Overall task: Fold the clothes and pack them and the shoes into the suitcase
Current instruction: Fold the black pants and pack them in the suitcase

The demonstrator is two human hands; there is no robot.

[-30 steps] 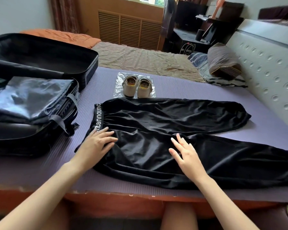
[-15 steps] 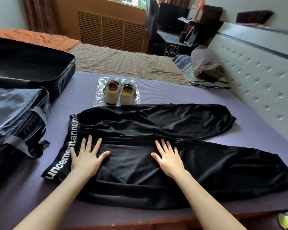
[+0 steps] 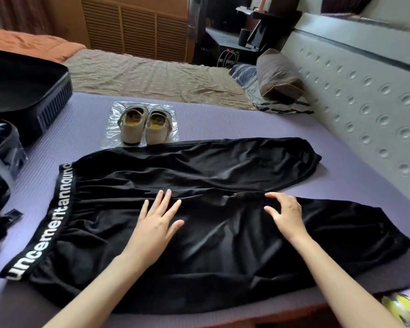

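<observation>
Two legs are fanning out to the right from the black trousers [image 3: 223,245], which are lying flat on the purple mat [image 3: 223,119] of the bed, with the lettered waistband [image 3: 45,230] pointing toward the open suitcase [image 3: 55,110] at the left and the pale shoes [image 3: 142,129] sitting just beyond the far leg [image 3: 223,162]. Your left grip [image 3: 156,223] is lying flat on the seat of the trousers, fingers spread, holding nothing. Your right grip [image 3: 287,214] is arching with its fingertips resting on the cloth near where the legs are parting, and no fabric is showing gathered between them. The cloth is looking light, limp and faintly sheeny, so it is probably going to slide and crease rather than keep a fold. You are likely going to do best taking the near leg at its cuff [image 3: 398,245] and the firmer waistband edge, then carrying both over the far leg.
</observation>
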